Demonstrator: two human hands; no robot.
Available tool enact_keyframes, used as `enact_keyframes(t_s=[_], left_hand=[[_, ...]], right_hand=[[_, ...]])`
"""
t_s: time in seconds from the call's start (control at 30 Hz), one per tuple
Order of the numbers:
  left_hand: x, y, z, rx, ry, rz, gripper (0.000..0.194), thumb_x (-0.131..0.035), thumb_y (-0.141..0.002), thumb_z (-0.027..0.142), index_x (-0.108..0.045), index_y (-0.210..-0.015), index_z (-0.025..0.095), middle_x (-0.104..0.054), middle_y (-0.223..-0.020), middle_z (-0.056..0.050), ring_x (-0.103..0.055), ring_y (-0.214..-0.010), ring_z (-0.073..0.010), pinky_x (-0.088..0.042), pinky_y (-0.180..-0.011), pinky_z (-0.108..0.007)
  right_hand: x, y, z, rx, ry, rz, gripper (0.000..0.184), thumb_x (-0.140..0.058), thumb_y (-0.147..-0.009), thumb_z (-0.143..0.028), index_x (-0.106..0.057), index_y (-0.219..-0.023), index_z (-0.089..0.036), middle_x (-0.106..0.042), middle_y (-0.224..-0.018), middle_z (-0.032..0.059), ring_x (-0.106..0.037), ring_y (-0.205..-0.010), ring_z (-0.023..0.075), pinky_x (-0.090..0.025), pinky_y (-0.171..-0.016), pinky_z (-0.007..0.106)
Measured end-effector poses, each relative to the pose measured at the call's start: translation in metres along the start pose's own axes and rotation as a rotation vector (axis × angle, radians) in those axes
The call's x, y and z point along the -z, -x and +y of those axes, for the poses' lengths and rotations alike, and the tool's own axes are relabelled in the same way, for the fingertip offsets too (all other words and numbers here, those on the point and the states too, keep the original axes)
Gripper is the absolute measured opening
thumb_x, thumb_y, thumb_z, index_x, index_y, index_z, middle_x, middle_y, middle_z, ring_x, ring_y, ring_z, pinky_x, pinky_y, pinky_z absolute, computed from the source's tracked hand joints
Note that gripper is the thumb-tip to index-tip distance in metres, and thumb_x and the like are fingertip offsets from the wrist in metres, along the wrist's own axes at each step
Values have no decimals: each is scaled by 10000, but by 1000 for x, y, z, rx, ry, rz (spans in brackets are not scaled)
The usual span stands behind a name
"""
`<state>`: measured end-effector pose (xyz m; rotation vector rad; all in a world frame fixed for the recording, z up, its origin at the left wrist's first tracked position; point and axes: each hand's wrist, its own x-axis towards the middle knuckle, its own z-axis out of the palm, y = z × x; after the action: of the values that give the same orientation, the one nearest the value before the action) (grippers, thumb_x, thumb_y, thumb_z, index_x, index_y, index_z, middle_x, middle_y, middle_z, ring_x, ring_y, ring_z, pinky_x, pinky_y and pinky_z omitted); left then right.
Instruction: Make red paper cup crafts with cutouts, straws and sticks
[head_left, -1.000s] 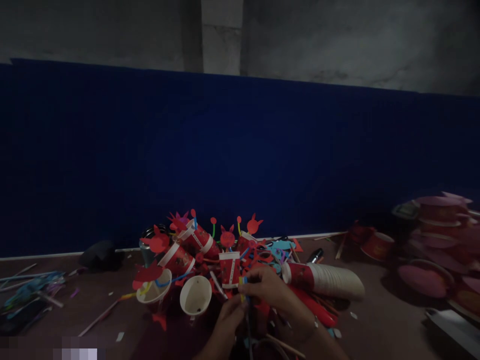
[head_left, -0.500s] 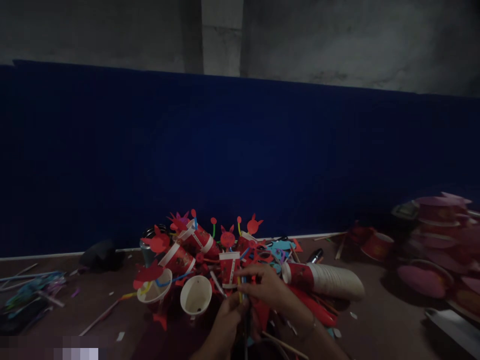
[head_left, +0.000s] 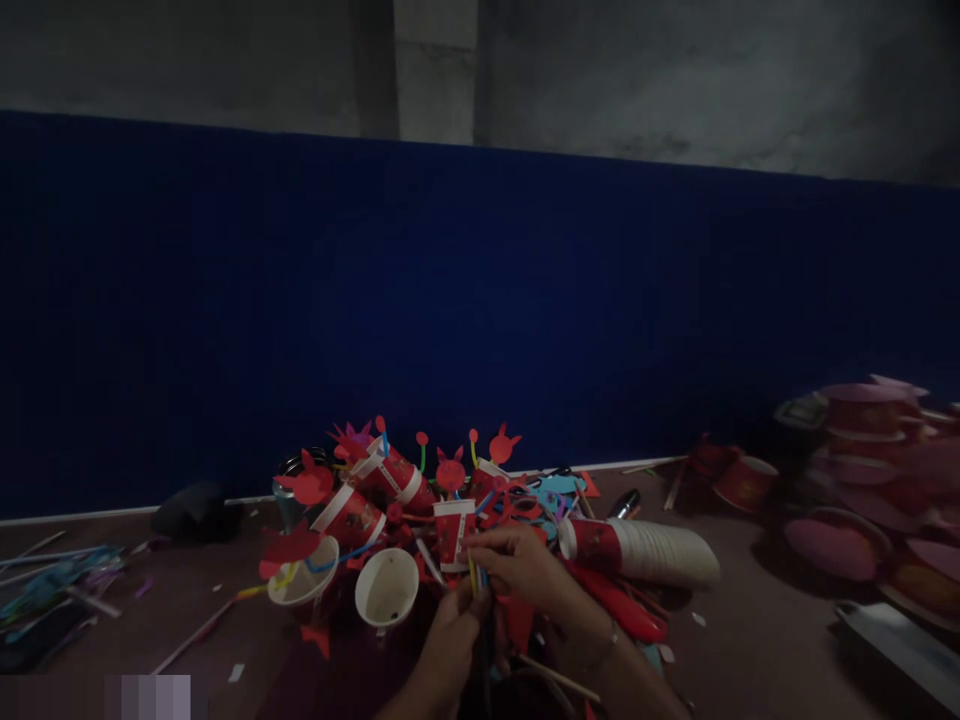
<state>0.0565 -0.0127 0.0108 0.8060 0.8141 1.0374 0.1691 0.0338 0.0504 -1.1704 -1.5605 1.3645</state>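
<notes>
Low in the middle of the head view, my left hand (head_left: 448, 640) is closed around the lower part of some thin yellow and blue straws (head_left: 473, 574). My right hand (head_left: 525, 572) pinches their upper end between thumb and fingers. How many straws there are is hidden by the fingers. Just behind stands a red-and-white paper cup (head_left: 451, 536) with a red eared paper head (head_left: 450, 473) above it. A plain white-lined paper cup (head_left: 387, 586) opens toward me, left of my hands. Beside my right forearm lies a long stack of nested paper cups (head_left: 667, 556).
Decorated red cups (head_left: 351, 515) crowd the table's back. A red tapered object (head_left: 626, 605) lies below the cup stack. Blue paper scraps (head_left: 559, 490) and a black marker (head_left: 625, 503) are behind it. Pink-topped bowls (head_left: 862, 415) pile up at right. A blue panel (head_left: 480, 300) borders the table.
The view has shifted slightly, so everything sits a little farther left. Both hands keep hold of the straws, with only slight finger movement.
</notes>
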Motion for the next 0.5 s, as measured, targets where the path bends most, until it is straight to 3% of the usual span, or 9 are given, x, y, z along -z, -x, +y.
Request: enact_keyframes(t_s=[0.07, 0.17, 0.27, 0.33, 0.4, 0.5], left_hand=[[-1, 0, 1, 2, 1, 4, 461, -663, -635, 575, -544, -777, 153, -482, -382, 74, -366, -298, -54, -253, -343, -179], [-1, -1, 3, 3, 14, 12, 463, -684, -600, 583, -539, -728, 162, -435, -364, 92, -315, -296, -39, -222, -343, -174], [1, -2, 11, 13, 64, 90, 445, -712, -589, 546, -546, -753, 167, -426, -417, 104, -322, -341, -30, -233, -375, -160], [3, -2, 17, 40, 39, 117, 404, -712, -616, 503, -549, -774, 169, -432, -457, 100, -347, -375, -35, -227, -388, -157], [6, -2, 23, 16, 36, 103, 394, -705, -622, 497, -550, -759, 162, -431, -480, 95, -351, -394, -34, -219, -397, -157], [9, 0, 27, 11, 16, 48, 387, -672, -638, 513, -516, -685, 162, -378, -461, 104, -285, -370, -25, -177, -387, -165]], right_hand=[[-2, -2, 3, -15, -6, 9, 378, -634, -680, -431, -728, -914, -149, -544, -439, -39, -407, -357, 60, -318, -392, 190], [0, -2, -1, 21, 57, 16, 383, -601, -708, -430, -712, -953, -157, -593, -506, -20, -483, -404, 93, -378, -429, 215], [8, 6, -15, 137, 205, 91, 347, -524, -780, -361, -660, -1041, -176, -678, -703, 16, -590, -611, 145, -451, -574, 250], [17, 15, -25, 171, 393, 147, 236, -517, -779, -282, -690, -893, -168, -692, -791, 42, -603, -719, 166, -446, -646, 255], [25, 26, -32, 146, 579, 50, 169, -536, -750, -234, -694, -747, -176, -687, -722, 29, -592, -671, 162, -418, -611, 242], [33, 39, -34, 93, 747, -81, 151, -550, -732, -226, -698, -726, -196, -684, -682, 13, -580, -618, 153, -374, -559, 227]])
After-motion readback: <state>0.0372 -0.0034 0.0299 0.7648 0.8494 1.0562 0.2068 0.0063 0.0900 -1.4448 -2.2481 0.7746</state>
